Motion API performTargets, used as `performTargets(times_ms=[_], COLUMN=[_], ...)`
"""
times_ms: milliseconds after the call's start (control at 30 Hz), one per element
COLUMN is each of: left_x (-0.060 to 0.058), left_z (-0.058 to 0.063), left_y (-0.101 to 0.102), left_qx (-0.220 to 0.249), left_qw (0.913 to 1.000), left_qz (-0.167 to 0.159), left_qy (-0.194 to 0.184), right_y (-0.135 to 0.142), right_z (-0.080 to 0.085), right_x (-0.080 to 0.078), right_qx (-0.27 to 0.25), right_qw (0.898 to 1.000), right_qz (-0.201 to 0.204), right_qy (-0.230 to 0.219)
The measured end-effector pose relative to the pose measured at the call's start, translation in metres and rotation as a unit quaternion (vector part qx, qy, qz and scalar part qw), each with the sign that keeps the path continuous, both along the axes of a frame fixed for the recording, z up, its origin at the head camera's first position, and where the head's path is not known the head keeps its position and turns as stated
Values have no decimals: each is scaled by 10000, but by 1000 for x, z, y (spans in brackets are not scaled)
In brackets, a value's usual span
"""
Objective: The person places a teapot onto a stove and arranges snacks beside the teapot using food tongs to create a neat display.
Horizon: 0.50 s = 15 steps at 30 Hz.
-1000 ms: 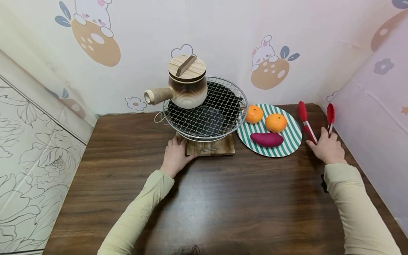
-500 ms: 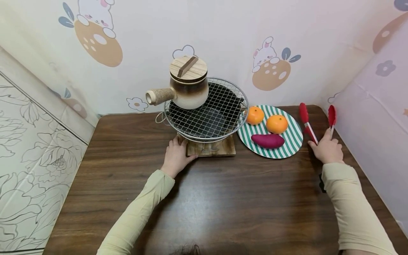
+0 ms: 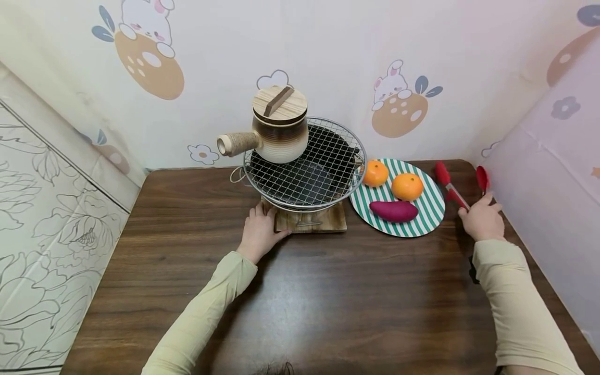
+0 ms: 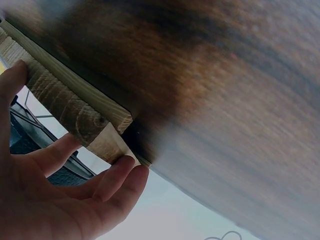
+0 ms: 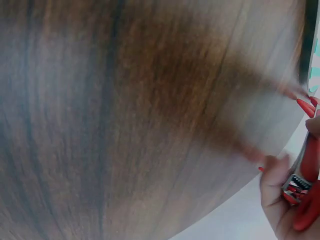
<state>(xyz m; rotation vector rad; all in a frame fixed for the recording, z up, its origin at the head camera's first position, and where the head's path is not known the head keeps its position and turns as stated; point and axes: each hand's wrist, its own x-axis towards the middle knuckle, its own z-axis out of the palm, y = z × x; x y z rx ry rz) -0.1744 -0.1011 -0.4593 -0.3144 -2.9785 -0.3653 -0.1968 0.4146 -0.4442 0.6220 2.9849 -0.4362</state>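
Note:
My left hand (image 3: 259, 233) grips the near left corner of a wooden board (image 3: 335, 217), thumb along its front edge and fingers at its left side. On that board stands a small black grill topped by a round wire mesh (image 3: 323, 177). A side-handled ceramic pot (image 3: 281, 140) with a wooden lid (image 3: 279, 103) sits on the mesh at the back left. Over at the table's right end, my right hand (image 3: 483, 220) holds red-tipped tongs (image 3: 457, 198), their two arms spread apart. In the right wrist view the red tongs (image 5: 310, 155) appear only partly at the edge.
A green-and-white striped plate (image 3: 424, 221) lies between grill and tongs. It carries two mandarins (image 3: 407, 186) (image 3: 376, 173) and a purple sweet potato (image 3: 394, 211). Patterned curtains rise behind and beside the wooden table (image 3: 300, 302). A dark strap (image 3: 474, 271) shows at my right wrist.
The tongs have swung slightly left in my right hand, their tips still spread. My left hand stays on the board. The head view has shifted a little.

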Motion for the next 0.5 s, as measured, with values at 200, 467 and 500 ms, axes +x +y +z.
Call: performTargets(times_ms=[200, 467, 500], left_x=[1, 0, 0], left_z=[-2, -2, -1], left_y=[0, -1, -2], left_qx=[-27, -59, -65], left_qw=[10000, 9999, 9999], left_qz=[-23, -10, -12], left_qy=[60, 120, 119], right_y=[2, 6, 6], right_z=[4, 12, 13], right_x=[2, 16, 18], right_qx=[-338, -420, -348], right_qw=[9987, 9978, 9981], right_qz=[-336, -491, -471], right_qy=[-199, 134, 174])
